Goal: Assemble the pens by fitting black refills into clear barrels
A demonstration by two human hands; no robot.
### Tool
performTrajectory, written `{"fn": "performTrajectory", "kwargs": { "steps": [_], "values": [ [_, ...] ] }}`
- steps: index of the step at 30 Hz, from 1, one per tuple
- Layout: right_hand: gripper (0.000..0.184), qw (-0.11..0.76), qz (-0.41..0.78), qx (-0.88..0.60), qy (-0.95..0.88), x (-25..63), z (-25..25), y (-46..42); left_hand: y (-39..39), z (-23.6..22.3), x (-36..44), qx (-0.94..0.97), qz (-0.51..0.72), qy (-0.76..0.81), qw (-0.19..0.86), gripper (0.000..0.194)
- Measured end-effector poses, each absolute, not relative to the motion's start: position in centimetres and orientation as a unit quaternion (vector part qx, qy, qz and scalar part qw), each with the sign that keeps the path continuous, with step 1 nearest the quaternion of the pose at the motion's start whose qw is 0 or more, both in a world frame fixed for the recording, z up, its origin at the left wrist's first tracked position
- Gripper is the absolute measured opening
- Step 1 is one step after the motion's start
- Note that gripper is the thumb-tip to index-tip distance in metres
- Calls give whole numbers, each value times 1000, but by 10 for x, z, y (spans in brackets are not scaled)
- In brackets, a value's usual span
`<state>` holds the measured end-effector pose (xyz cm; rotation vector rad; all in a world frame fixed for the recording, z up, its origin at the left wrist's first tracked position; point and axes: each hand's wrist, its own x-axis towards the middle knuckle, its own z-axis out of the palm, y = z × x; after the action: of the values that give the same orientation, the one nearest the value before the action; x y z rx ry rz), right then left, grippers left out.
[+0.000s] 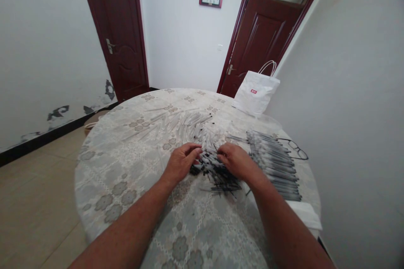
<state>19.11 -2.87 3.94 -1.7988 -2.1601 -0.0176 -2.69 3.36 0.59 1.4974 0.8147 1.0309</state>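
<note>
My left hand [183, 162] is closed at the left edge of a pile of small pen parts, its thumb and forefinger together; what they pinch, if anything, is too small to tell. Opposite it, my right hand [235, 160] is curled over the pile, and a thin dark pen refill [215, 147] juts from its fingertips. Below the hands lie many dark refills [225, 183] and small black caps [195, 170]. Beyond them are white pen parts [206, 136] and a loose spread of clear pen barrels [189, 122].
Rows of grey pens [277, 164] lie on the right of the round table with a patterned tablecloth [126, 168]. Eyeglasses [297, 149] rest beside them, with a white folded sheet [304, 214] nearer. At the back right stands a white paper bag [257, 92], close to the wall.
</note>
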Motion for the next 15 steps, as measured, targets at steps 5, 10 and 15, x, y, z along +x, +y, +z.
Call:
{"fn": "performTrajectory", "kwargs": {
  "steps": [5,10,15],
  "values": [
    [26,-16,-97,-761,-641,236,41,3,37,3,-29,637,450,375,501,31],
    [30,-58,-105,-785,-608,257,21,33,35,3,-29,662,439,382,472,28],
    [32,-77,-101,-797,-591,265,-4,48,35,0,-30,684,435,385,441,27]
  ]
}}
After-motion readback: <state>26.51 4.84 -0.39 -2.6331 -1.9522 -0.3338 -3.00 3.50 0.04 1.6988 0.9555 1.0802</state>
